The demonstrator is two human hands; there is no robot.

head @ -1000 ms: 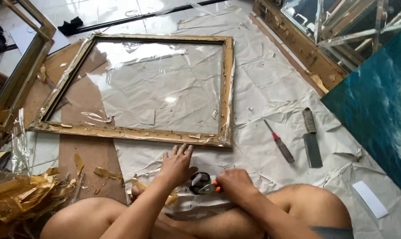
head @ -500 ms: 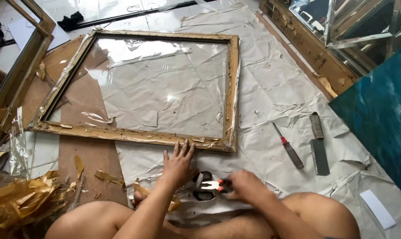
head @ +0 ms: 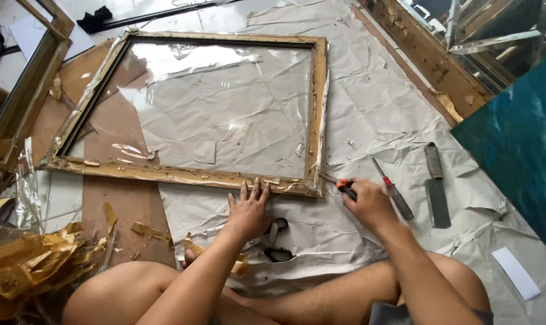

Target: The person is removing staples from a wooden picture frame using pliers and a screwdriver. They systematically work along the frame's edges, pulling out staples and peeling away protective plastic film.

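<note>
A gold wooden picture frame (head: pixel 164 174) lies flat on crumpled white paper, with torn clear plastic across its opening. My left hand (head: pixel 249 210) is spread flat on the paper, fingertips touching the frame's near rail. My right hand (head: pixel 369 204) grips a small tool with an orange-and-black handle (head: pixel 344 185); its metal tip points at the frame's near right corner (head: pixel 316 188). A pair of black-handled scissors (head: pixel 276 241) lies on the paper just behind my left hand. My bare crossed legs fill the bottom of the view.
A red-handled screwdriver (head: pixel 394 191) and a flat scraper (head: pixel 435 186) lie right of my right hand. Crumpled gold tape scraps (head: pixel 26 268) pile at the lower left. Another wooden frame (head: pixel 26 102) stands at left, a teal canvas (head: pixel 520 138) at right, a white slip (head: pixel 516 272) near my knee.
My right hand has lifted the orange-handled tool from in front of my legs and brought it up to the frame's near right corner. My left hand slid forward to the frame's rail.
</note>
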